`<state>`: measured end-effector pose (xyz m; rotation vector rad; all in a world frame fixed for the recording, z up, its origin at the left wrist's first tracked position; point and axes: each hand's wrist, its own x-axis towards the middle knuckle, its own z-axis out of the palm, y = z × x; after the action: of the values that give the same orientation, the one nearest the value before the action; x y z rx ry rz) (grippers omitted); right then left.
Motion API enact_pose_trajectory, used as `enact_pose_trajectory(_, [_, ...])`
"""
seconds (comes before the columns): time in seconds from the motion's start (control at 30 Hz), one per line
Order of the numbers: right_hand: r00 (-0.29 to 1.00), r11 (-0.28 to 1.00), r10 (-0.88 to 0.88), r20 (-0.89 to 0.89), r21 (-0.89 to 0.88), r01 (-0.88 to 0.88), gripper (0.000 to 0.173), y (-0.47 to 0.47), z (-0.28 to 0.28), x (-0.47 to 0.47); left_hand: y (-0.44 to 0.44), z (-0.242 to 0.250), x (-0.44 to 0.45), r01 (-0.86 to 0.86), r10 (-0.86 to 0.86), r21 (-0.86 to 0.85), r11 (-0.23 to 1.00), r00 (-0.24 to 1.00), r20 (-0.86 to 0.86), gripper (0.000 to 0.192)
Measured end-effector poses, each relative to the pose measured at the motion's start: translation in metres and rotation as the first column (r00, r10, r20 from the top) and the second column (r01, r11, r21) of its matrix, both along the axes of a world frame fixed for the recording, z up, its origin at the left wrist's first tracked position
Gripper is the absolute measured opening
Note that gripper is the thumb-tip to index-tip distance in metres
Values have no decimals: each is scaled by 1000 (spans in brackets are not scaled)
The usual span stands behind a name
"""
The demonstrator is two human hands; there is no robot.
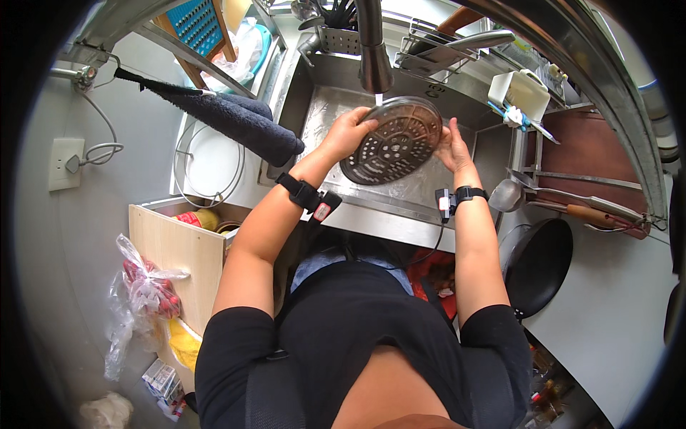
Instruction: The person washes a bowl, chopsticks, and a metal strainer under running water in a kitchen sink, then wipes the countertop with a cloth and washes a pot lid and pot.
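Observation:
A round perforated metal steamer plate (399, 142) is tilted over the stainless steel sink (327, 115), beneath the faucet (375, 75). Water runs from the spout onto its upper rim. My left hand (351, 131) grips the plate's left edge, the thumb on the near face and the other fingers partly hidden behind. At the opposite rim, my right hand (453, 146) holds the plate's edge with its fingers, its thumb pointing up and away from the metal. Both wrists wear black straps with small devices.
A dark towel (230, 118) hangs at the sink's left, above an open drawer (177, 246). Knives stand in a wire rack (437, 53) behind the basin. On the right are a ladle (506, 194), a brown cutting board (589, 145) and a black frying pan (541, 268).

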<state>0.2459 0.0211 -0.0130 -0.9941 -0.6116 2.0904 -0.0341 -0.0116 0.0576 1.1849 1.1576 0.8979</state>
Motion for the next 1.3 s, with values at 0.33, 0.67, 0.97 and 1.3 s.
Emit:
enact_pose_trajectory(0.33, [985,917,-103,135,-371,146,11,12,-28,-61,-63,-17,-4,529,-45,550,646,746,-664,32])
enact_pose_trajectory(0.67, [631,977,-42,774,163,-135,36,26,-10,-173,-16,-58,-40,-75,114,119,990,926,-360,37])
enact_pose_trajectory(0.97, [664,794,-45,746,430,-429,39,-22,41,-87,63,-24,-56,-581,591,-114,806,777,216,66])
enact_pose_trajectory(1.3, [918,940,-59,393,330,-81,27,-41,54,36,78,-12,-58,-547,562,-145,825,820,105,65])
